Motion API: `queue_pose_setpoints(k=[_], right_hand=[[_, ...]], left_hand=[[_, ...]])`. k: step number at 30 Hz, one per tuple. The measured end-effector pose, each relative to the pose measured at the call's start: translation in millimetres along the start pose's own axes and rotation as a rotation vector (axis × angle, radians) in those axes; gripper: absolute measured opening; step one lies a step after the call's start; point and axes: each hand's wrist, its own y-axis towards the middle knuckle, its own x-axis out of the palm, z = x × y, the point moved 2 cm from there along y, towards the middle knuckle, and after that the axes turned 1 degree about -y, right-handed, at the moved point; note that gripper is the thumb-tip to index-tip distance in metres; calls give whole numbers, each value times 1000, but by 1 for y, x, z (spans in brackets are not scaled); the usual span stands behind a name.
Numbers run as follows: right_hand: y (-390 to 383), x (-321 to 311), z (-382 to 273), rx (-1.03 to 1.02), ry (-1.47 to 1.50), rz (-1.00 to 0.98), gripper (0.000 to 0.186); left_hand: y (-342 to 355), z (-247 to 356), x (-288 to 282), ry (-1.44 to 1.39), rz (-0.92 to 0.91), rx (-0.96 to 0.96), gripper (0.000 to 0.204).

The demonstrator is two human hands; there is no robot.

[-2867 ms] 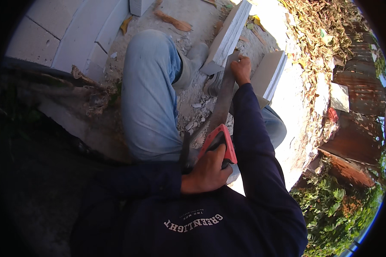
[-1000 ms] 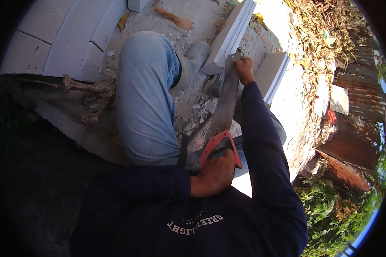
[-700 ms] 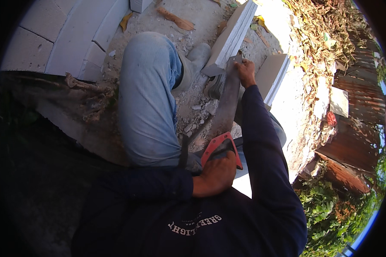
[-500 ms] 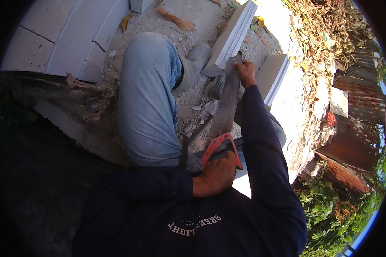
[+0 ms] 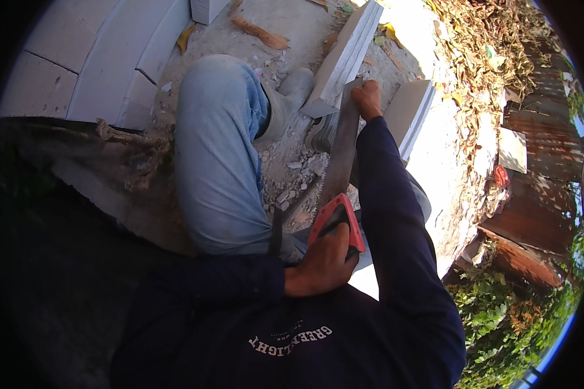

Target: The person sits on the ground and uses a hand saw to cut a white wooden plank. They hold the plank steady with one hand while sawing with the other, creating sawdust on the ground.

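Note:
A hand saw [image 5: 342, 152] with a toothed grey blade and a red and black handle lies lengthwise between my legs. My left hand [image 5: 326, 260], close to my body, is closed around its handle. At the far end of the blade, my right hand [image 5: 367, 100] is curled closed against the tip; its fingertips are partly hidden. Just beyond and left of the tip stands a long pale block [image 5: 342, 61] with a rough, grooved side. Another pale block [image 5: 410, 110] is right of my right hand. A dark, narrow bent piece [image 5: 278, 228] sits beside my left leg.
Smooth pale blocks [image 5: 104, 61] form a low wall at the far left. Rubble chips [image 5: 284, 194] and dry leaves [image 5: 259, 32] litter the dusty ground. To the right are heaped dead leaves [image 5: 480, 52], rusty corrugated sheets [image 5: 532, 214] and green plants [image 5: 493, 324].
My right hand has shifted slightly up and left, its fingers now curled tighter at the blade tip. The saw handle has tilted slightly in my left hand. The view has moved a little.

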Motion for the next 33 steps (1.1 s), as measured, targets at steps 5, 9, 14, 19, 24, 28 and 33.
queue_pose_setpoints(k=[5,9,14,19,24,28,33], right_hand=[[-4,5,-4,-8,-19,65,28],[2,8,12,-34,-14,66,26],[-10,11,32,62,463,-116,15],[-24,22,51,119,809,-111,13],[-15,24,44,39,586,-46,11],[-2,13,24,-46,260,37,13],[-4,10,20,-106,-70,227,17]], left_hand=[[-1,0,-1,-15,10,3,27],[1,0,-1,-16,-33,-26,27],[5,-7,11,92,-167,-128,25],[12,-11,22,222,-349,-242,24],[4,-24,24,164,-340,-238,28],[0,-17,20,23,-165,-115,30],[-5,-18,18,-97,-57,-30,31]])
